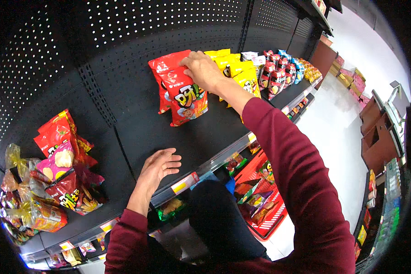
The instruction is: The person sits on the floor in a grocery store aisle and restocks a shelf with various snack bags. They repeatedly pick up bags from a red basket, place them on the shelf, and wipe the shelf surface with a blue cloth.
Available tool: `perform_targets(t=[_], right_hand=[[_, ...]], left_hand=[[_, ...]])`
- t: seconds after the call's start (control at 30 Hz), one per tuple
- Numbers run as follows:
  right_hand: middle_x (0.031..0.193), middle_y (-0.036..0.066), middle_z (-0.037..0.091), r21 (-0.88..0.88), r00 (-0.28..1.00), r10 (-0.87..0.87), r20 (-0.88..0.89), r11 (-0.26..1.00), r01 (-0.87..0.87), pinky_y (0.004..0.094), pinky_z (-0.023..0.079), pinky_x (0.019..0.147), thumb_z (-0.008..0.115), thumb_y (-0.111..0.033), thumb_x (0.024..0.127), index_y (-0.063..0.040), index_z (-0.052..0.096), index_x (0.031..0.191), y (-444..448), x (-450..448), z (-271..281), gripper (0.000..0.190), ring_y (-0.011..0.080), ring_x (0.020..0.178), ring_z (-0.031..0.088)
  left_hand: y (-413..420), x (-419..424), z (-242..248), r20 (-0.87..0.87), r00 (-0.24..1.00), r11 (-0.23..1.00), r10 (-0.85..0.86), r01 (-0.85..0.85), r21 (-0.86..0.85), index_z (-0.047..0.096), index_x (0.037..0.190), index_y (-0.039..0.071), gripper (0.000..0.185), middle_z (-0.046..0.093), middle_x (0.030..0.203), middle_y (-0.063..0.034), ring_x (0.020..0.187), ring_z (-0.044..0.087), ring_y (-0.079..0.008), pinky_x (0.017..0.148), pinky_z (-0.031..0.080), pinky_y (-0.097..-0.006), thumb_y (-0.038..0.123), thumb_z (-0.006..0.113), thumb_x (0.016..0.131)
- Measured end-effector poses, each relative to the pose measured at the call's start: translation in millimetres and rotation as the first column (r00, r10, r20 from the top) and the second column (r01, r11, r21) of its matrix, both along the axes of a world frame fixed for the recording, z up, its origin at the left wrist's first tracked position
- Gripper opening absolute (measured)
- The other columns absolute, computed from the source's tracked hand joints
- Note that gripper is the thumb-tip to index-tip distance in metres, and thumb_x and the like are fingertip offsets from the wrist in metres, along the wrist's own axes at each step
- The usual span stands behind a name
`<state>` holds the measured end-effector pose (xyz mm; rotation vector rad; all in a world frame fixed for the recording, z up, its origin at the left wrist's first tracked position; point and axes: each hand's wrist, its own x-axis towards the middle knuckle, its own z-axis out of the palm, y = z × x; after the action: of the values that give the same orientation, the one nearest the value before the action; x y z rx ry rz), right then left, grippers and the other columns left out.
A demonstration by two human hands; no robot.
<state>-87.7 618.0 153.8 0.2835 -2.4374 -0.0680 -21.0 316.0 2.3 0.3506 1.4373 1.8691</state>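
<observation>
My right hand (200,68) grips the top corner of a red snack bag (189,94), which stands upright on the black shelf (130,123). Behind and left of it, mostly covered, is a second red bag (162,65). Close to my right wrist stand yellow snack bags (248,80) in a row. My left hand (159,166) is held over the shelf's front part, fingers apart, holding nothing. Left of that hand sit a dark red snack bag (72,191), a pink snack bag (58,161) and more red bags (56,135).
Clear bags with yellow ties (41,212) fill the far left. Red-black (277,80) and blue packets (298,70) stand farther right. A price-tagged rail (209,167) edges the shelf. Below, a red basket (277,209) holds snack packets beside my knee (214,209). A brown counter (380,130) stands across the aisle.
</observation>
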Motion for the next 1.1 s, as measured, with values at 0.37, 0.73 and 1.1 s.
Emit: perform_targets(t=[0.37,0.73,1.1], right_hand=[[0.093,0.013,0.063,-0.197,0.998,0.051,-0.028,0.979,-0.056,0.0353,0.052,0.082,0.067,-0.012,0.094,-0.001,0.070,0.101,52.2,109.4,38.1,0.014,0.0272,0.092,0.065],[0.092,0.016,0.068,-0.372,0.919,-0.348,0.187,0.841,0.394,0.0418,0.053,0.077,0.065,-0.010,0.093,-0.002,0.068,0.094,122.6,335.1,-31.4,0.009,0.0350,0.090,0.067],[0.097,0.011,0.068,-0.233,0.708,-0.603,0.368,0.677,0.698,0.0424,0.056,0.083,0.062,-0.014,0.092,-0.008,0.070,0.093,171.2,426.5,-231.8,0.010,0.0327,0.098,0.065]], left_hand=[[-3.6,5.5,-2.0,-0.076,0.997,0.999,-0.013,0.009,-0.052,0.062,0.131,0.001,0.041,0.072,0.112,-0.0119,0.098,0.070,-0.0196,0.084,0.057,-0.0340,0.029,0.065,0.100],[-8.0,5.5,-5.9,-0.147,0.988,0.990,0.049,-0.067,-0.122,0.061,0.131,-0.001,0.043,0.071,0.110,-0.0129,0.095,0.070,-0.0182,0.082,0.058,-0.0332,0.030,0.063,0.102],[0.1,9.4,-10.7,-0.152,0.984,0.982,0.095,-0.117,-0.146,0.064,0.128,0.000,0.037,0.072,0.108,-0.0132,0.092,0.071,-0.0181,0.080,0.061,-0.0321,0.026,0.064,0.101]])
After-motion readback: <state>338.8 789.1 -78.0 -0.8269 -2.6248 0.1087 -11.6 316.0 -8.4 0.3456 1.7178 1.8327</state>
